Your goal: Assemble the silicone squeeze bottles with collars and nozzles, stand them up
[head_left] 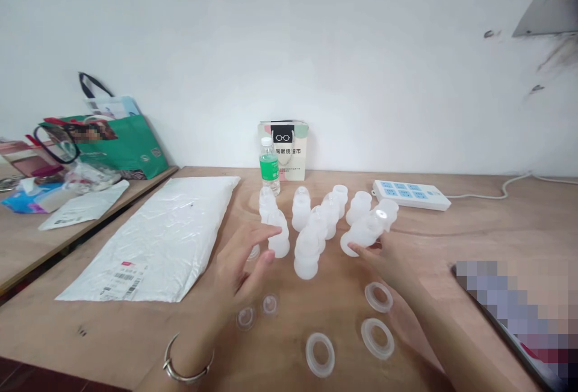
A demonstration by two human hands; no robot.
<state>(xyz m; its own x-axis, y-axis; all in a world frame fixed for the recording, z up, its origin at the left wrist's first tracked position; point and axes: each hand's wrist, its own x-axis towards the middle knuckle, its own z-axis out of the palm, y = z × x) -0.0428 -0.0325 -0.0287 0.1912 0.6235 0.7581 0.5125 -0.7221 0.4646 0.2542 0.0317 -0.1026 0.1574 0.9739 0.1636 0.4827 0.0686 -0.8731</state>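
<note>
Several small translucent white plastic bottles, some topped with clear domes, stand in loose rows on the wooden table. My left hand (244, 259) is at the left row, thumb and index finger apart; its fingertips overlap the front left bottle (280, 246), and contact is unclear. My right hand (383, 256) has its thumb against a white bottle (356, 238) at the right front, with its other fingers partly hidden behind. A middle bottle (306, 264) stands between both hands. Nearer me lie clear rings (320, 335) and small clear domed caps (270, 304).
A white mailing bag (153, 235) lies at left, beside a green tote bag (130, 145). At the wall stand a water bottle (270, 166) and a paper bag (295, 151). A power strip (410, 194) lies back right; a dark-edged, blurred-out object (510, 314) lies at the right.
</note>
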